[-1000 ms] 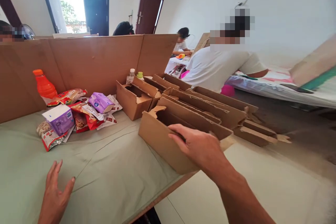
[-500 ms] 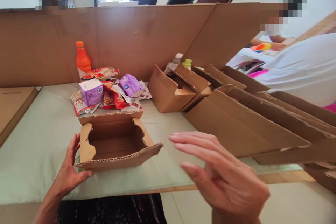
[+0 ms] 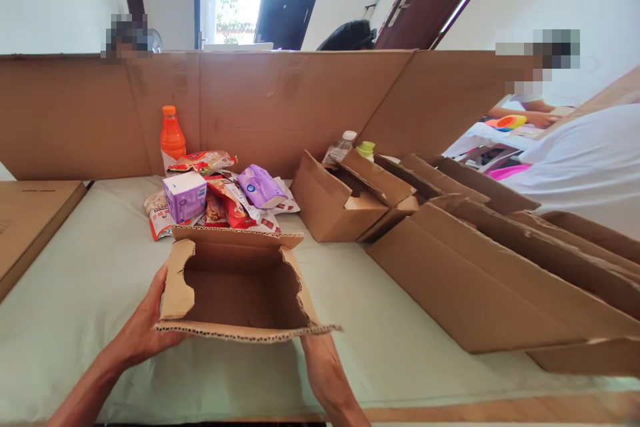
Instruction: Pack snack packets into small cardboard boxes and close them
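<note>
Blue-logoed purple pack (image 3: 263, 188) beyond box (image 3: 240, 265)

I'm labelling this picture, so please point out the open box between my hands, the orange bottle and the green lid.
Open box (image 3: 243, 290): head view, on its bare inside.
Orange bottle (image 3: 173, 139): head view, on its body, below the cap.
Green lid (image 3: 367, 147): head view, on its side.

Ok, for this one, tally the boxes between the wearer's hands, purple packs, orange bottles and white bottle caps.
Box between left hand and right hand: 1
Purple packs: 2
Orange bottle: 1
White bottle cap: 1
Total visible: 5
</note>
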Demonstrator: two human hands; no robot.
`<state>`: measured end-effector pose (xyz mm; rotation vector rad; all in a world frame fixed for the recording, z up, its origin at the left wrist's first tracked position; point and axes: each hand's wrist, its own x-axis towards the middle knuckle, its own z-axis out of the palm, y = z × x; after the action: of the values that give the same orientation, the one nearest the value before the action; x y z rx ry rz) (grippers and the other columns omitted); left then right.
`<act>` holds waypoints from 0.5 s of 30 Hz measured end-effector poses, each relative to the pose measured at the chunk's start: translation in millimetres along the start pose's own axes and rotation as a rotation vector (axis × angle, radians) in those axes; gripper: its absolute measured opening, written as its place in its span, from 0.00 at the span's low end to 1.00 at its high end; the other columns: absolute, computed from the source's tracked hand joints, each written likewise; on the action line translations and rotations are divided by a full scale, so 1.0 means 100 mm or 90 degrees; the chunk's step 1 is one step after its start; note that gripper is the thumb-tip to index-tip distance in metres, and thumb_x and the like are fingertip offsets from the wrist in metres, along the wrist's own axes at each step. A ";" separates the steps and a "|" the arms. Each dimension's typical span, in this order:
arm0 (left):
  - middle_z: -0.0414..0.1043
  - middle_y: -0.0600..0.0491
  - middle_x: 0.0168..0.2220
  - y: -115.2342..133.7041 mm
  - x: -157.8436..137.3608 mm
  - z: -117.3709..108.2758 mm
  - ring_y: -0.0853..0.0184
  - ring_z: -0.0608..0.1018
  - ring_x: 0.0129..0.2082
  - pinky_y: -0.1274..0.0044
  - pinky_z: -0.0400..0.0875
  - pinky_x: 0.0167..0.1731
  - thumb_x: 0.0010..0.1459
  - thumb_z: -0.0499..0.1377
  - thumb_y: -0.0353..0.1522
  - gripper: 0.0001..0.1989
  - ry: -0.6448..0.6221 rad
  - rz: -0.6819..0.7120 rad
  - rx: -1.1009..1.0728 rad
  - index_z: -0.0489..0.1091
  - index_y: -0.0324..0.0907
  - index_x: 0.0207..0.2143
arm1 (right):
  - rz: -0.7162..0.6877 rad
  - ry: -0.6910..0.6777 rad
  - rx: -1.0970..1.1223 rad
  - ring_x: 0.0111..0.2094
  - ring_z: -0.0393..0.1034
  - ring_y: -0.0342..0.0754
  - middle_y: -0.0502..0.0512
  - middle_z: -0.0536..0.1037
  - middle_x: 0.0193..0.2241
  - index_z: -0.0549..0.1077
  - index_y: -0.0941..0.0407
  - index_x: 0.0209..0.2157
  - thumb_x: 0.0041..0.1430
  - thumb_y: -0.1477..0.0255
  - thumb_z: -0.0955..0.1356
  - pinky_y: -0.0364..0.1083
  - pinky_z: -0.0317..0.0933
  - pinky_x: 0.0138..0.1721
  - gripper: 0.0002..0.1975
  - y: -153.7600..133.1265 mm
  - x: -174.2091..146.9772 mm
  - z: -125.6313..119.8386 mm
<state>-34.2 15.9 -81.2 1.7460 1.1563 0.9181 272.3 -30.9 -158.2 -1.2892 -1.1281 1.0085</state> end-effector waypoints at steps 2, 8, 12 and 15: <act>0.60 0.41 0.70 -0.04 0.10 -0.05 0.42 0.64 0.69 0.54 0.65 0.64 0.49 0.70 0.45 0.53 0.010 -0.002 0.005 0.51 0.45 0.73 | -0.018 0.007 0.003 0.59 0.72 0.59 0.60 0.82 0.51 0.80 0.50 0.54 0.66 0.47 0.62 0.56 0.65 0.62 0.29 -0.06 0.07 0.04; 0.75 0.36 0.56 -0.40 0.21 0.09 0.38 0.75 0.59 0.50 0.69 0.60 0.46 0.69 0.50 0.47 0.035 -0.048 0.022 0.64 0.38 0.64 | 0.035 0.025 -0.065 0.44 0.76 0.59 0.58 0.84 0.36 0.80 0.54 0.32 0.63 0.46 0.64 0.55 0.71 0.52 0.27 -0.07 0.20 0.09; 0.77 0.39 0.54 -0.51 0.16 0.17 0.43 0.74 0.60 0.52 0.65 0.63 0.47 0.69 0.49 0.44 0.063 -0.061 0.021 0.64 0.41 0.64 | 0.063 0.005 -0.076 0.34 0.73 0.55 0.54 0.77 0.25 0.71 0.51 0.22 0.61 0.49 0.64 0.51 0.71 0.38 0.23 -0.14 0.22 0.05; 0.76 0.40 0.54 -0.54 0.14 0.19 0.43 0.74 0.61 0.53 0.67 0.61 0.48 0.69 0.49 0.43 0.089 -0.060 0.018 0.64 0.42 0.63 | 0.070 0.010 -0.088 0.32 0.71 0.54 0.53 0.75 0.24 0.68 0.51 0.21 0.62 0.50 0.63 0.50 0.69 0.35 0.23 -0.17 0.27 0.06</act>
<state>-31.0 37.0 -136.5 1.6569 1.3358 0.9828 270.6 -4.0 -139.6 -1.4811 -1.1410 1.0130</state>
